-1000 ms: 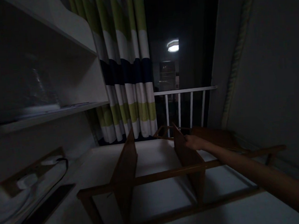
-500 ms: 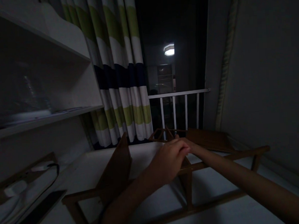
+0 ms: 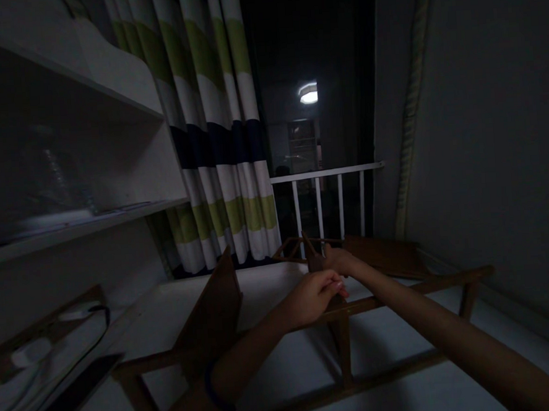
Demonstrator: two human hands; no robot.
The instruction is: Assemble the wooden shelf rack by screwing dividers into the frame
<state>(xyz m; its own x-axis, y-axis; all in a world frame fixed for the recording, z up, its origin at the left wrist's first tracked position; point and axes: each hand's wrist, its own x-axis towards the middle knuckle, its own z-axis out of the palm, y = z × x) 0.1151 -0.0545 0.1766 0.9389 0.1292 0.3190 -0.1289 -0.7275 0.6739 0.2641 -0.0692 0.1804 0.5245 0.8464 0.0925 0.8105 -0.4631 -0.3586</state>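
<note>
A brown wooden frame with upright panels lies on a white surface. My left hand is over its middle crossbar, fingers curled together; what they may hold is too dark and small to make out. Just beyond it, my right hand is against the middle wooden panel, its thumb up and its fingers partly hidden, apparently gripping the panel's edge. Another upright wooden panel stands in the frame to the left. A dark band is around my left wrist.
Behind are a smaller wooden frame and a flat wooden board. A white shelf overhangs the left side, above a power strip with plugs and cables. A striped curtain and white railing stand at the back.
My left hand has moved down and slightly toward me, uncovering more of my right hand and the middle panel. The frame looks unmoved; the view has shifted slightly.
</note>
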